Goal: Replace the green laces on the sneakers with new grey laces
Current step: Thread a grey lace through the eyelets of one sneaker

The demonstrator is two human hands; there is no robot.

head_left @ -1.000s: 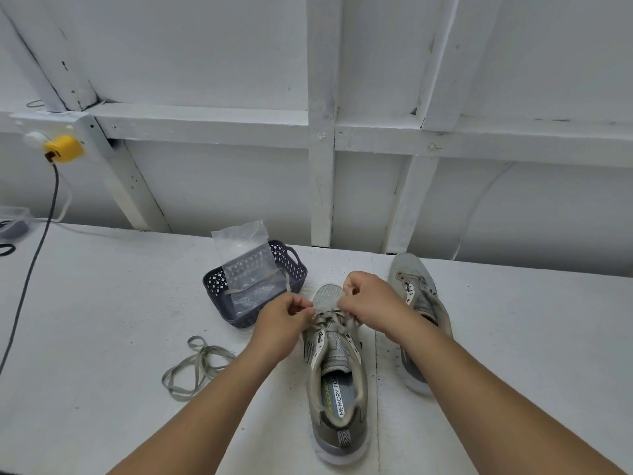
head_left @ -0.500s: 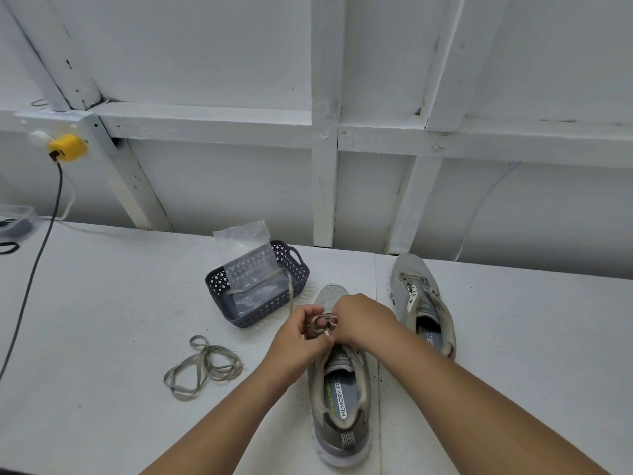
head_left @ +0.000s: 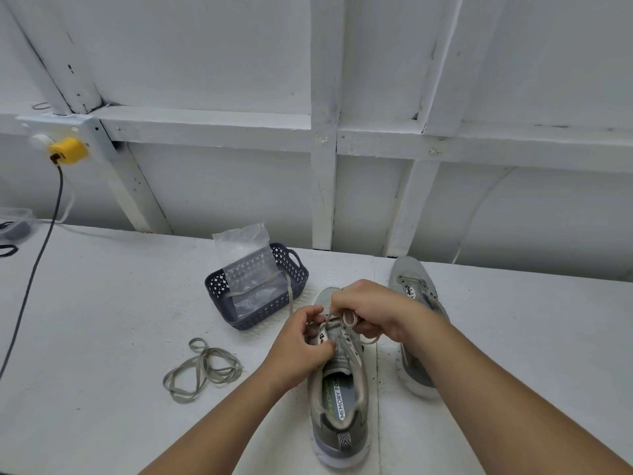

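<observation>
Both hands work at the toe end of the near sneaker (head_left: 337, 382). The left hand (head_left: 301, 341) pinches the lace (head_left: 346, 318) beside the lowest eyelets, and the right hand (head_left: 373, 310) curls round a loop of the same lace just above them. Only the far eyelets look threaded; the rest of the tongue is bare, so lacing here seems barely begun. One lace end trails left toward the basket (head_left: 260, 296), which holds a clear bag (head_left: 246, 255). Just right of the hands the second sneaker (head_left: 416, 320) lies with no lace that I can see, so its turn appears to be still ahead. A loose lace pile (head_left: 202, 370) rests on the table (head_left: 102, 320) to the left, probably one already removed.
</observation>
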